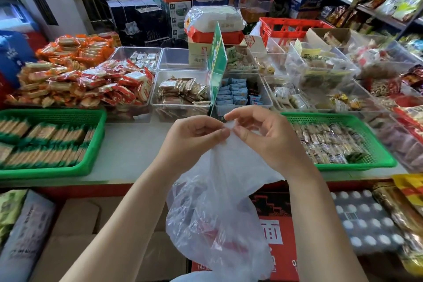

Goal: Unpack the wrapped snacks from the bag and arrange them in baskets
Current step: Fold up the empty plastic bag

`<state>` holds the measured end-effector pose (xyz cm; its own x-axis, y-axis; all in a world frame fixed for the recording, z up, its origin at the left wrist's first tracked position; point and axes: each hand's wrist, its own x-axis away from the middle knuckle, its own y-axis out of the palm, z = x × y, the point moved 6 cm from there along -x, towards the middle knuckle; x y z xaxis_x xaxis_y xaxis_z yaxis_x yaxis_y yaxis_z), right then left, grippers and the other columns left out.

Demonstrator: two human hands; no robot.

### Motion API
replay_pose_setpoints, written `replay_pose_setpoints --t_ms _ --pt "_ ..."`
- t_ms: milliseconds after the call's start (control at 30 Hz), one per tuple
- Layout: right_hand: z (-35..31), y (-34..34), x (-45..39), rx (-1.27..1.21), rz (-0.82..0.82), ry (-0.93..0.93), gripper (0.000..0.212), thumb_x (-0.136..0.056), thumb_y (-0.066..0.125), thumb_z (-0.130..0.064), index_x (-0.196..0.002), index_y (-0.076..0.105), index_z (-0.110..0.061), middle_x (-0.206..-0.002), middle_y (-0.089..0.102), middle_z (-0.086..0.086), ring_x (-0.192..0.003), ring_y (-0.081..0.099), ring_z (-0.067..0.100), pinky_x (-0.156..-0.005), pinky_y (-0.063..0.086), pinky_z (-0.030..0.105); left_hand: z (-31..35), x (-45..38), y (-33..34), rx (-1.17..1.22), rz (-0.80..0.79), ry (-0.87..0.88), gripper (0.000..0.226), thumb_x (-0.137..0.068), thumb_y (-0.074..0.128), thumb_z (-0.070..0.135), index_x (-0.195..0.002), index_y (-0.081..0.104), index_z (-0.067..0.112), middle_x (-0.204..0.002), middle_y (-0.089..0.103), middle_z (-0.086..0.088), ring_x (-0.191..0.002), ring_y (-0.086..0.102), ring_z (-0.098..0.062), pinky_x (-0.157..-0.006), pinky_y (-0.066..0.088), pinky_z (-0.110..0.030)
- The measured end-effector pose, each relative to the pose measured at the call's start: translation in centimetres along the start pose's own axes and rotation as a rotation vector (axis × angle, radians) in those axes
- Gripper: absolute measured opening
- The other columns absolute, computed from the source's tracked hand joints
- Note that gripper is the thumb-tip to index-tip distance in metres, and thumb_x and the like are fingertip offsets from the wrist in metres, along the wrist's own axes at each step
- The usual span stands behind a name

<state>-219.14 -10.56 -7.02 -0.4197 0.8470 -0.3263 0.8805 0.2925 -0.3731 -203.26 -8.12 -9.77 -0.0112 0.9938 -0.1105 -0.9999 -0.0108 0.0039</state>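
Flanking the grip, green baskets (338, 142) and (52, 142) sit on the counter (128, 151), wrapped snacks inside. Clear plastic bag (217, 213) hangs below; left hand (194, 137) and right hand (263, 135) pinch its top, fingertips touching.

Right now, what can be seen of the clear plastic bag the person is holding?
The clear plastic bag is thin, crinkled and see-through. It hangs in front of the counter edge, over boxes below. Its gathered top is pinched between the fingers of the left hand and the right hand, apparently at a knot. Blurred reddish shapes show through its lower part; what they are cannot be told.
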Motion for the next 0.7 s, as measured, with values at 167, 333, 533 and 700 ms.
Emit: replay_pose_setpoints --t_ms 167,333,533,700 --pt "0.6 -0.4 0.1 -0.025 0.015 0.020 0.017 -0.089 0.073 -0.010 -0.093 0.066 -0.025 -0.088 0.068 -0.008 -0.087 0.066 0.015 -0.084 0.053 0.031 -0.2 -0.2 0.1 -0.004 0.010 -0.023 0.008 -0.082 0.075 0.000 -0.085 0.075 0.008 -0.072 0.073 -0.002 -0.066 0.065 -0.009 -0.066 0.053 -0.017" --pt "0.4 -1.0 0.1 -0.006 0.063 0.001 0.015 -0.088 0.076 -0.009 -0.089 0.067 -0.021 -0.085 0.069 -0.006 -0.083 0.067 0.016 -0.082 0.055 0.029 0.1 -0.4 0.6 -0.019 -0.010 -0.046 0.008 -0.090 0.070 0.011 -0.088 0.077 0.007 -0.075 0.074 -0.007 -0.069 0.063 -0.014 -0.067 0.050 -0.019" --pt "0.8 -1.7 0.5 -0.049 0.116 0.029 0.019 -0.085 0.077 -0.007 -0.084 0.067 -0.023 -0.082 0.069 -0.008 -0.082 0.067 0.015 -0.081 0.053 0.028 -0.2 -0.7 0.7 0.029 0.024 -0.132 0.016 -0.095 0.064 0.012 -0.087 0.078 0.010 -0.072 0.073 -0.001 -0.066 0.058 -0.015 -0.067 0.042 -0.029" --pt "0.8 -1.9 0.5 -0.051 0.117 0.056 0.016 -0.084 0.078 -0.010 -0.085 0.068 -0.023 -0.082 0.070 -0.008 -0.082 0.068 0.015 -0.082 0.055 0.029 -0.1 -1.1 0.9 -0.026 0.059 -0.099 0.016 -0.095 0.065 0.014 -0.084 0.078 0.013 -0.068 0.069 0.002 -0.061 0.057 -0.010 -0.060 0.042 -0.023"
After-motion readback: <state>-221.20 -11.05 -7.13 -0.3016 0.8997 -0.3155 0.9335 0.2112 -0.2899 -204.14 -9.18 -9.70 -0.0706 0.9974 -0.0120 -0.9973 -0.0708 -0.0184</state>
